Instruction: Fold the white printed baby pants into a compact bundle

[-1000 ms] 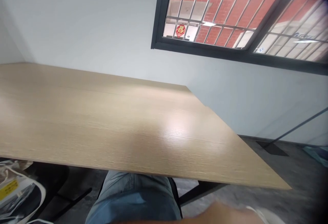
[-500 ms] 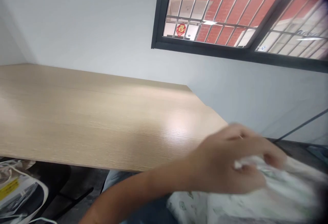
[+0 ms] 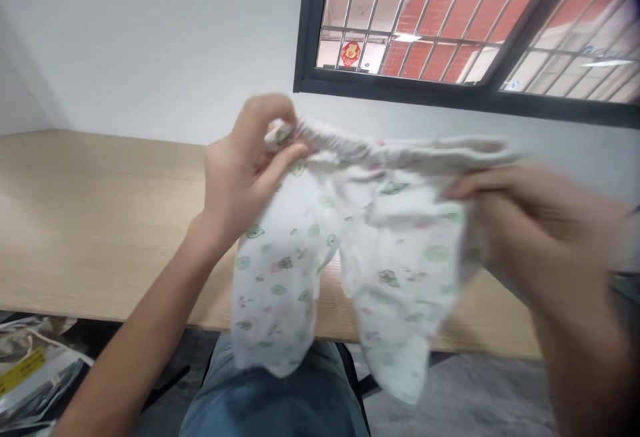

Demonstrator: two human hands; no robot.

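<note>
A small pair of white baby pants (image 3: 350,250) with green and pink prints hangs in the air above the near edge of the wooden table (image 3: 100,224). My left hand (image 3: 245,164) pinches the left end of its elastic waistband. My right hand (image 3: 530,224), blurred by motion, grips the right end. The waistband is stretched between the two hands and both legs dangle down over my lap.
A white wall runs behind the table, with a black-framed barred window (image 3: 450,30) at the upper right. A crumpled plastic bag with a yellow label (image 3: 30,370) lies at the lower left below the table edge. Grey floor shows at the lower right.
One second ago no garment or left hand showed. One hand brought the pants up from the lower right, and now both hands hold them raised and spread by the waistband.
</note>
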